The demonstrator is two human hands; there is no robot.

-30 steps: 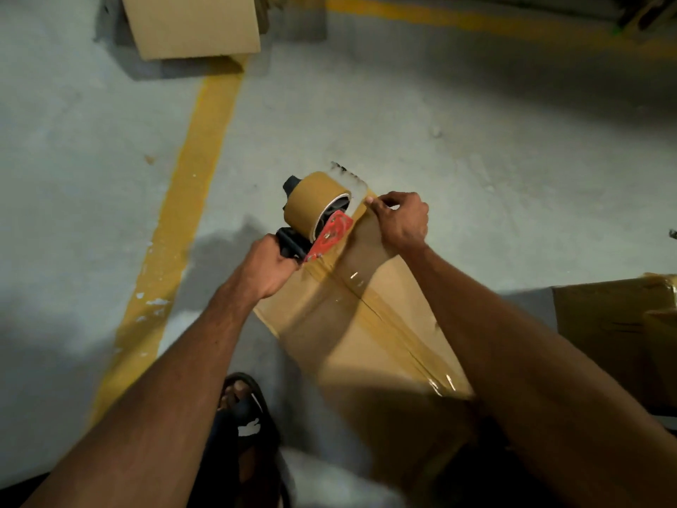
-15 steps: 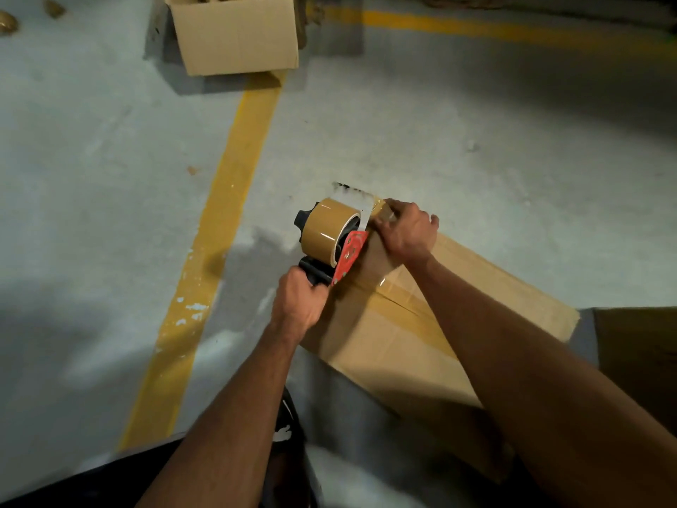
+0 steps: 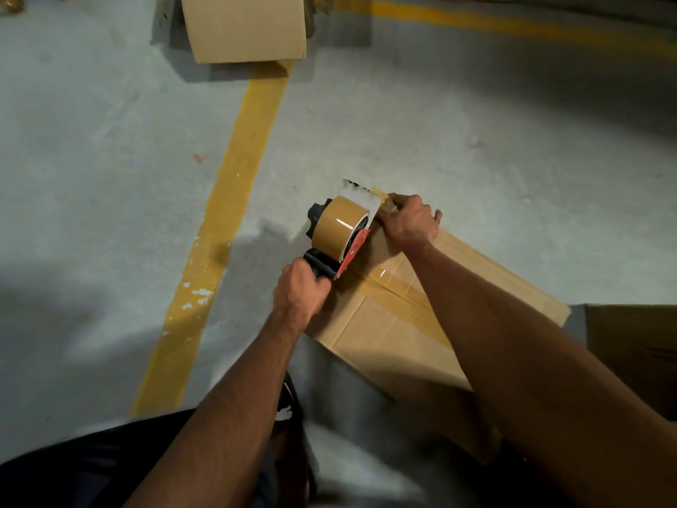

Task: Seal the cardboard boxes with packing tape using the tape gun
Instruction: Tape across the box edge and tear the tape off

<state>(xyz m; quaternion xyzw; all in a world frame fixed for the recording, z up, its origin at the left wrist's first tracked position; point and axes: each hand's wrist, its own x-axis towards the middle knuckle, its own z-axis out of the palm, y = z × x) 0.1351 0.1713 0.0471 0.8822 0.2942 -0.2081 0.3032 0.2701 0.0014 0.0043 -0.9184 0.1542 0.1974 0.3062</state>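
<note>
At the frame's centre, on grey concrete floor point(image 3: 110, 159), the flat brown cardboard box point(image 3: 458, 287) is being taped. The black-and-red tape gun point(image 3: 339, 236) with its tan roll is gripped by the left hand point(image 3: 300, 291) at the handle, at the box's far end toward twelve o'clock. Taped seam point(image 3: 406, 298) is pinned by the right hand point(image 3: 410, 221), fingers curled on the tape end, probably so the strip tears cleanly.

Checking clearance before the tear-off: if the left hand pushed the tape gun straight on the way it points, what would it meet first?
Past the left hand and tape gun, only bare concrete floor shows; depth unclear.
</note>
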